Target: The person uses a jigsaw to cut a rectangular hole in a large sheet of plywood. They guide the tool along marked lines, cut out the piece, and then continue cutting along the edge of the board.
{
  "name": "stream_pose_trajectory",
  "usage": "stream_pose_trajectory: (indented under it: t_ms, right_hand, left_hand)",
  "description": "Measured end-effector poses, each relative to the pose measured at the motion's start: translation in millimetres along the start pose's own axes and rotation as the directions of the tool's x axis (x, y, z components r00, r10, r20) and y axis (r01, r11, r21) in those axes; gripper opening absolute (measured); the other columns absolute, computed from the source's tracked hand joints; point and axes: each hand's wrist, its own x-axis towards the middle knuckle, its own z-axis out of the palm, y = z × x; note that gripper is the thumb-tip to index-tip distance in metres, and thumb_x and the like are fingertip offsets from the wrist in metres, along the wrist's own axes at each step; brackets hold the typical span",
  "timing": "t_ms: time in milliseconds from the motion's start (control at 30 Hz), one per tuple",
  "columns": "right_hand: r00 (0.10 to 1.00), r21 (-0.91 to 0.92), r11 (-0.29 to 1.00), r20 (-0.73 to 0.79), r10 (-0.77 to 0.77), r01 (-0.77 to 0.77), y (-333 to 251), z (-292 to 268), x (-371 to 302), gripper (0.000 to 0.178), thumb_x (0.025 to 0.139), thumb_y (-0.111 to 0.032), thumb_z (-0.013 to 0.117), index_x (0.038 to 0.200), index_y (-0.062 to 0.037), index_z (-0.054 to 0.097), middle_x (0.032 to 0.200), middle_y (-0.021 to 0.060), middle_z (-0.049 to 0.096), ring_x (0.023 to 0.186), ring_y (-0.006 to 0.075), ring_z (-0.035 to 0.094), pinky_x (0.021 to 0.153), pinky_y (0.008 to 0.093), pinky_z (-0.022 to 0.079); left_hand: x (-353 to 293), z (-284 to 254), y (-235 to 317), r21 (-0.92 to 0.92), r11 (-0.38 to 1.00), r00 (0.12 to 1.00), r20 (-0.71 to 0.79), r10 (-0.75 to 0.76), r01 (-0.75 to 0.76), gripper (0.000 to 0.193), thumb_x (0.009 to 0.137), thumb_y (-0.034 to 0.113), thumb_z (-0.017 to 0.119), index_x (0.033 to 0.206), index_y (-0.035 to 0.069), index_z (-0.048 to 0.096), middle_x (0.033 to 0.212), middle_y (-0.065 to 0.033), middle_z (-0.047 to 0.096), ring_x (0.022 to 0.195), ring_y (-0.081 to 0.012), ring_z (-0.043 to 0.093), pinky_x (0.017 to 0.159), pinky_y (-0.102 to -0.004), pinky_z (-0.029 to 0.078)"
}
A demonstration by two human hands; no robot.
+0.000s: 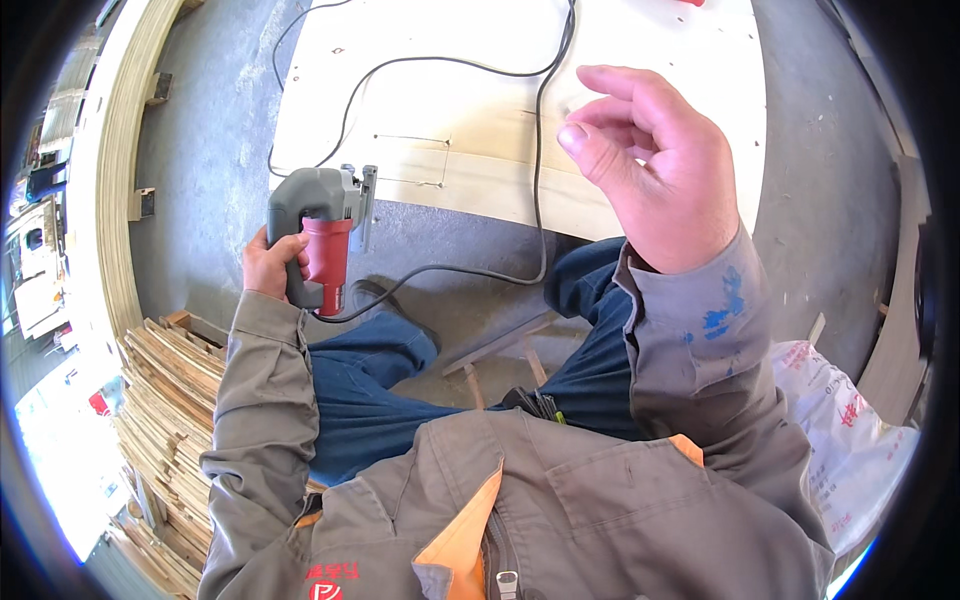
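My left hand point(272, 263) is wrapped round the grey handle of a red and grey jigsaw point(328, 250). The jigsaw hangs off the near left edge of a pale plywood board point(470, 175), its metal base plate facing right. From its rear a black power cord point(470, 270) loops rightward, then climbs over the board. Above the board's right part, my right hand point(655, 150) is raised with curved fingers apart and nothing in them. Pencil-like lines and small dark marks show on the board near the jigsaw.
Stacked plywood sheets point(110, 200) stand along the left. Thin wood strips point(165, 410) are piled at the lower left. A white plastic sack point(835, 430) lies at the right. Grey concrete floor point(200, 120) surrounds the board, and a bit of red point(690, 2) shows at the top edge.
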Motion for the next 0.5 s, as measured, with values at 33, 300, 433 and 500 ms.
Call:
stream_pose_trajectory:
  t_ms: [33,300,433,500]
  right_hand:
    - [1.000,-0.008,1.000,0.010,0.004,-0.004,-1.3,0.1,-0.1,0.040,0.092,-0.016,0.078,0.122,0.0047,0.062,0.093,0.0178,0.074,0.083,0.0220,0.077,0.071,0.0301,0.060]
    - [0.999,-0.026,1.000,0.042,0.011,-0.010,-1.3,0.6,0.0,0.043,0.092,-0.020,0.079,0.124,0.0043,0.062,0.094,0.0190,0.074,0.083,0.0230,0.077,0.072,0.0314,0.061]
    - [0.998,-0.030,1.000,0.061,0.005,-0.004,0.4,-0.7,-0.3,0.043,0.092,-0.019,0.079,0.125,0.0044,0.061,0.094,0.0195,0.074,0.082,0.0234,0.077,0.071,0.0318,0.061]
    - [0.998,-0.010,1.000,0.065,0.012,-0.011,-0.4,-0.9,-0.9,0.043,0.093,-0.019,0.079,0.125,0.0045,0.061,0.094,0.0195,0.074,0.081,0.0232,0.077,0.070,0.0318,0.061]
  left_hand:
    - [0.8,-0.4,-0.9,-0.011,1.000,1.000,-0.002,0.003,-0.003,0.019,0.083,0.012,0.075,0.093,0.002,0.063,0.065,-0.0054,0.060,0.051,-0.0139,0.055,0.048,-0.0290,0.046]
    - [6.6,2.7,1.9,-0.029,1.000,1.000,-0.026,-0.001,0.001,0.018,0.082,0.010,0.075,0.093,0.002,0.063,0.065,-0.0055,0.060,0.051,-0.0143,0.055,0.049,-0.0293,0.046]
    - [6.3,0.7,0.1,-0.022,1.000,1.000,-0.013,0.002,-0.002,0.018,0.082,0.010,0.075,0.093,0.002,0.063,0.065,-0.0057,0.060,0.051,-0.0141,0.055,0.049,-0.0293,0.046]
    - [5.8,1.4,-0.4,-0.011,1.000,1.000,-0.016,0.006,-0.006,0.018,0.082,0.010,0.075,0.093,0.002,0.063,0.065,-0.0055,0.060,0.051,-0.0139,0.055,0.049,-0.0292,0.046]
